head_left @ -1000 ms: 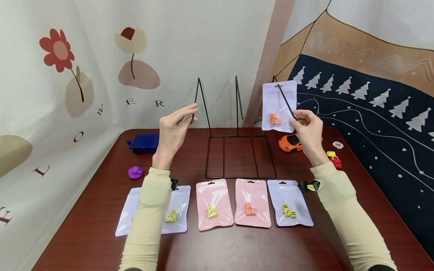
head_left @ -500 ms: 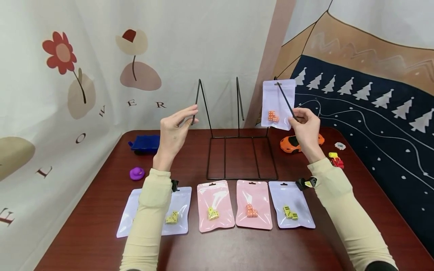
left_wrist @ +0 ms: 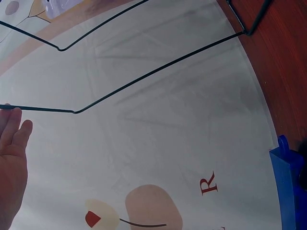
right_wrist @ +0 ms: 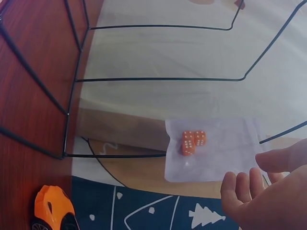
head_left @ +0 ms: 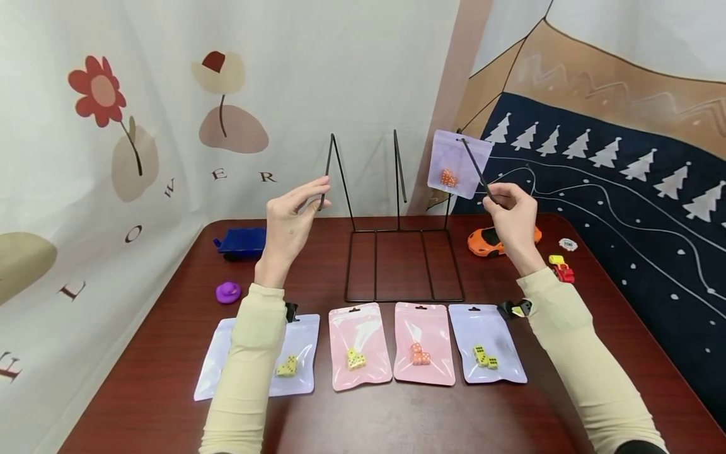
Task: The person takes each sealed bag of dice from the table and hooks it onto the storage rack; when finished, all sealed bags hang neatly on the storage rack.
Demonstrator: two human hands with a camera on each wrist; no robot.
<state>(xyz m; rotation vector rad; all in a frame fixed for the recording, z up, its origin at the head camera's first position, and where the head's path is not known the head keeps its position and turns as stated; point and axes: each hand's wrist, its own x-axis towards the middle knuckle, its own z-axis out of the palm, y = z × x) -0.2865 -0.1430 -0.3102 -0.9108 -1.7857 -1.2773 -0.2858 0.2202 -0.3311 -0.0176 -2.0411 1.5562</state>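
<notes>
At the left of the frame, a white curtain has a red flower and dark letters on it. Below stands a shiny red-brown wooden table. Near its left edge sit a small purple toy duck and a blue plastic toy cart. The left hand pinches the left hook's tip on a black wire rack, middle of the table. A cream sleeve covers part of some pale purple plastic below; I can't tell if it is one bag or two. Next lie two pink plastic bags and a lilac plastic bag, all with dice. At upper right, a light purple plastic bag with orange dice hangs tilted on the right hook. The right hand pinches that hook's tip. Behind are an orange toy car and a dark blue cloth with white trees.
</notes>
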